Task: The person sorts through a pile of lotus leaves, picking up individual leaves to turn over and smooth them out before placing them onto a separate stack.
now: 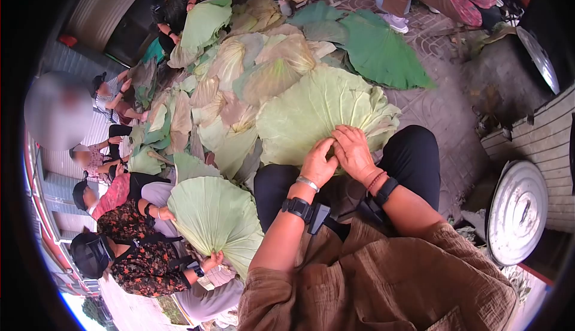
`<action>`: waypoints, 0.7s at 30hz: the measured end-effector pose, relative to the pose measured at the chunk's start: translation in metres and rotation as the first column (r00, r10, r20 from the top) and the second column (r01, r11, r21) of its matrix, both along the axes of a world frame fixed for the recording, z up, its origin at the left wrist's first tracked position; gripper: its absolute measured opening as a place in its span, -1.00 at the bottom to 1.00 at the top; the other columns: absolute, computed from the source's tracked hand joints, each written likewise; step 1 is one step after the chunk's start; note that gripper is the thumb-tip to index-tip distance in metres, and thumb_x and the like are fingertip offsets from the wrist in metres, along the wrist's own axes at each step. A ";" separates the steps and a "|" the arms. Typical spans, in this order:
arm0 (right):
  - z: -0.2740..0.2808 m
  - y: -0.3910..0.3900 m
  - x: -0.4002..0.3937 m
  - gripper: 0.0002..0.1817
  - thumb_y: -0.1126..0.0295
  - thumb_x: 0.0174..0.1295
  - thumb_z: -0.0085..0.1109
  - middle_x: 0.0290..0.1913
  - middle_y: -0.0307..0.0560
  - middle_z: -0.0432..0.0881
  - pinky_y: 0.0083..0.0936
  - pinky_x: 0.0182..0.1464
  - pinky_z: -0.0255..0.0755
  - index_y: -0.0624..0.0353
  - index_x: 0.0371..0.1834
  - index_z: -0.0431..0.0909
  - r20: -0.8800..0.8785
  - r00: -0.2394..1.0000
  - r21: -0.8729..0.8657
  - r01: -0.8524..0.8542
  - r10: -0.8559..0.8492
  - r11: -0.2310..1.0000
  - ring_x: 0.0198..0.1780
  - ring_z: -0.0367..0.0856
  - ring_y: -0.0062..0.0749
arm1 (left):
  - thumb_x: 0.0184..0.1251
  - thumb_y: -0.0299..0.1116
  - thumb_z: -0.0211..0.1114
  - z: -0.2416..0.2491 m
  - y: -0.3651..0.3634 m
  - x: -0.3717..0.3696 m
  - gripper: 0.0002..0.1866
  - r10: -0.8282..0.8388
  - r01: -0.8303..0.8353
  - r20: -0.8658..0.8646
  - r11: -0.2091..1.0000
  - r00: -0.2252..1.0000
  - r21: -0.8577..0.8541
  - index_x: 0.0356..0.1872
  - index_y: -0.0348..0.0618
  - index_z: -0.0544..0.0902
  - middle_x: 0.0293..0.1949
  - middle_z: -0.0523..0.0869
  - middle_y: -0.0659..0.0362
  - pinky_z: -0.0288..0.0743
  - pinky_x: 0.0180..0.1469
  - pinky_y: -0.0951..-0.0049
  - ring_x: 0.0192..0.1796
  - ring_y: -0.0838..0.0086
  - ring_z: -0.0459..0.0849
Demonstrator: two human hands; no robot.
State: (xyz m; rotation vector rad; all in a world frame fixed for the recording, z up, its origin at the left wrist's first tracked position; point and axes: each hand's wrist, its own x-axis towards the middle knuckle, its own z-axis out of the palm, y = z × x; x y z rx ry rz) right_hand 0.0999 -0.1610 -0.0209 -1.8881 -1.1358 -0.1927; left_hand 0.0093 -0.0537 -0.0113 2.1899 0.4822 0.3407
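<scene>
Your left hand [319, 164] and right hand [354, 152] meet, each grip closed on the near rim of a pale green leaf [314, 109]. It spreads by your knees [414, 151], at the leaf pile's [230, 61] near edge.

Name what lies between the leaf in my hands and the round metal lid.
In the head view, your right knee, then ground, lie between leaf and lid.

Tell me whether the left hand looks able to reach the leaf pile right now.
Probably yes, once freed: the left hand is at the near edge of a broad pale leaf, which partly blocks the leaf pile beyond.
</scene>
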 end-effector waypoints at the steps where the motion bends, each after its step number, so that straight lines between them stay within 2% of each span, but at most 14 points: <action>1: -0.002 0.000 -0.002 -0.68 0.34 0.15 0.08 0.06 0.02 0.51 -0.09 0.20 0.19 0.21 -0.04 0.51 0.011 1.000 -0.073 0.012 -0.012 0.997 0.16 0.38 -0.06 | 0.03 -0.49 0.29 0.006 0.003 -0.006 -0.61 -0.010 0.010 0.009 1.000 1.000 -0.002 -0.03 -0.20 0.56 -0.02 0.60 0.02 0.49 -0.03 0.32 0.01 0.17 0.57; 3: -0.008 0.001 -0.003 -0.65 0.27 0.20 0.06 0.09 -0.01 0.50 -0.04 0.22 0.15 0.20 0.00 0.50 0.020 1.000 -0.151 0.012 -0.009 0.989 0.20 0.36 -0.09 | 0.13 -0.50 0.25 0.023 0.014 -0.020 -0.63 -0.019 0.020 0.069 1.000 0.997 -0.016 0.03 -0.18 0.55 0.05 0.58 0.11 0.53 -0.18 0.46 0.01 0.37 0.60; 5: -0.018 -0.001 -0.002 -0.62 0.18 0.23 0.03 0.11 -0.06 0.49 0.02 0.24 0.10 0.17 0.03 0.49 -0.032 0.999 -0.359 -0.039 0.029 0.933 0.23 0.32 -0.13 | 0.18 -0.51 0.24 0.039 0.030 -0.041 -0.67 0.172 -0.162 0.127 0.984 0.977 -0.079 0.01 -0.15 0.57 -0.07 0.64 0.15 0.51 -0.17 0.52 -0.09 0.48 0.62; 7: -0.020 -0.001 -0.004 -0.59 0.16 0.19 0.07 0.13 -0.07 0.48 -0.02 0.26 0.08 0.15 0.03 0.48 0.014 0.999 -0.379 -0.022 0.030 0.925 0.24 0.32 -0.14 | 0.20 -0.53 0.22 0.037 0.060 -0.074 -0.72 0.355 -0.338 0.093 0.928 0.930 -0.158 -0.04 -0.18 0.59 -0.10 0.63 0.13 0.51 -0.14 0.52 -0.15 0.51 0.63; 9: -0.018 0.002 -0.005 -0.56 0.15 0.17 0.09 0.14 -0.07 0.48 -0.05 0.26 0.09 0.16 0.05 0.48 -0.024 0.999 -0.381 -0.046 0.040 0.923 0.25 0.31 -0.13 | 0.20 -0.52 0.22 0.017 0.095 -0.119 -0.76 0.515 -0.503 0.089 0.855 0.853 -0.123 -0.09 -0.19 0.62 -0.26 0.65 0.17 0.49 -0.17 0.55 -0.22 0.56 0.62; 11: -0.023 0.003 -0.005 -0.55 0.15 0.17 0.10 0.14 -0.05 0.48 -0.10 0.27 0.10 0.16 0.06 0.47 0.016 0.999 -0.365 -0.032 0.041 0.931 0.25 0.31 -0.11 | 0.20 -0.51 0.22 -0.003 0.114 -0.166 -0.78 0.613 -0.611 0.142 0.789 0.777 -0.063 -0.12 -0.19 0.63 -0.34 0.68 0.18 0.49 -0.18 0.53 -0.24 0.52 0.63; 12: -0.024 0.005 -0.003 -0.55 0.15 0.17 0.09 0.13 -0.03 0.48 -0.12 0.26 0.12 0.17 0.07 0.46 0.037 0.998 -0.369 -0.032 0.050 0.929 0.24 0.32 -0.09 | 0.19 -0.47 0.24 -0.021 0.122 -0.191 -0.80 0.634 -0.647 0.209 0.763 0.745 -0.006 -0.14 -0.19 0.64 -0.31 0.71 0.14 0.49 -0.18 0.46 -0.26 0.44 0.66; 13: -0.027 0.004 -0.003 -0.55 0.15 0.18 0.09 0.13 -0.02 0.49 -0.13 0.26 0.13 0.17 0.07 0.46 0.058 0.997 -0.374 -0.029 0.055 0.927 0.24 0.33 -0.08 | 0.19 -0.47 0.24 -0.041 0.119 -0.219 -0.80 0.665 -0.676 0.184 0.737 0.723 -0.008 -0.14 -0.19 0.64 -0.31 0.71 0.14 0.49 -0.18 0.46 -0.26 0.44 0.66; 15: -0.030 0.007 -0.002 -0.56 0.17 0.18 0.10 0.12 0.01 0.49 -0.14 0.24 0.16 0.17 0.07 0.46 0.081 0.994 -0.373 -0.035 0.070 0.927 0.23 0.34 -0.05 | 0.20 -0.43 0.25 -0.065 0.115 -0.260 -0.81 0.733 -0.722 -0.052 0.678 0.678 0.136 -0.17 -0.20 0.65 -0.32 0.72 0.13 0.50 -0.12 0.51 -0.26 0.48 0.66; 17: -0.031 0.010 -0.003 -0.58 0.22 0.17 0.11 0.11 0.01 0.50 -0.16 0.23 0.18 0.17 0.06 0.46 0.093 0.991 -0.367 -0.057 0.097 0.928 0.21 0.34 -0.03 | 0.12 -0.38 0.29 -0.107 0.101 -0.301 -0.81 0.735 -0.707 -0.174 0.678 0.655 0.203 -0.22 -0.12 0.67 -0.31 0.72 0.05 0.53 -0.13 0.41 -0.22 0.32 0.70; 19: -0.033 0.010 -0.001 -0.59 0.25 0.17 0.12 0.09 0.02 0.50 -0.18 0.23 0.19 0.18 0.06 0.45 0.065 0.993 -0.362 -0.064 0.094 0.930 0.19 0.36 -0.02 | 0.13 -0.32 0.24 -0.138 0.078 -0.325 -0.81 0.712 -0.705 -0.350 0.688 0.609 0.173 -0.23 -0.08 0.68 -0.25 0.72 0.06 0.54 -0.11 0.37 -0.19 0.23 0.70; 20: -0.033 0.010 -0.002 -0.60 0.26 0.18 0.11 0.08 0.04 0.49 -0.18 0.23 0.19 0.19 0.07 0.45 0.064 0.994 -0.375 -0.060 0.090 0.925 0.17 0.37 -0.01 | 0.11 -0.30 0.24 -0.192 0.078 -0.353 -0.83 0.602 -0.521 -0.468 0.797 0.647 0.305 -0.30 -0.07 0.67 -0.24 0.71 0.10 0.55 -0.12 0.33 -0.16 0.23 0.68; 21: -0.035 0.012 -0.001 -0.60 0.26 0.18 0.11 0.08 0.04 0.49 -0.18 0.23 0.19 0.19 0.07 0.45 0.067 0.991 -0.385 -0.078 0.113 0.920 0.17 0.37 -0.01 | 0.06 -0.27 0.30 -0.235 0.069 -0.370 -0.85 0.565 -0.468 -0.530 0.824 0.632 0.320 -0.38 -0.08 0.64 -0.28 0.67 0.15 0.55 -0.15 0.29 -0.14 0.25 0.65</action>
